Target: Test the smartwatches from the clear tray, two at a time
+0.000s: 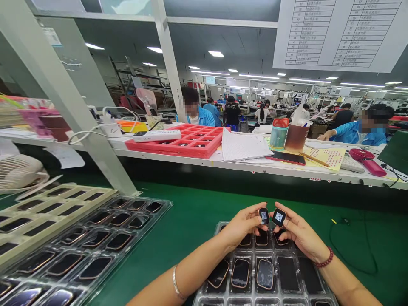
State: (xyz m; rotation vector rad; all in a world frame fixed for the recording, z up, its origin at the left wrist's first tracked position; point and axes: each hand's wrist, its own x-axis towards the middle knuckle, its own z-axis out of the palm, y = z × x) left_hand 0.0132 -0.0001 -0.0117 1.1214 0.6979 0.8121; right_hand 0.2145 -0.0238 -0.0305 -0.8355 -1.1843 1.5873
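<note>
Between the thumb and fingers of my left hand (250,220) is a smartwatch body (264,216), its dark screen lit with a white QR code. Close beside it, my right hand (295,227) grips a second smartwatch body (279,217) that also displays a QR code. Both hands hover over the far end of a clear plastic tray (251,253). Gold-rimmed watch bodies (240,273) sit in several of its pockets, while a few pockets (288,274) in the same row hold no watch. My forearms and hands cover parts of the tray.
Left on the green table (159,255) lie another clear tray (123,255) of watches and a cream tray (92,196). A white fan (21,172) stands behind them. The shelf (197,163) ahead carries red foam trays (204,148), papers and cups. Co-workers sit beyond.
</note>
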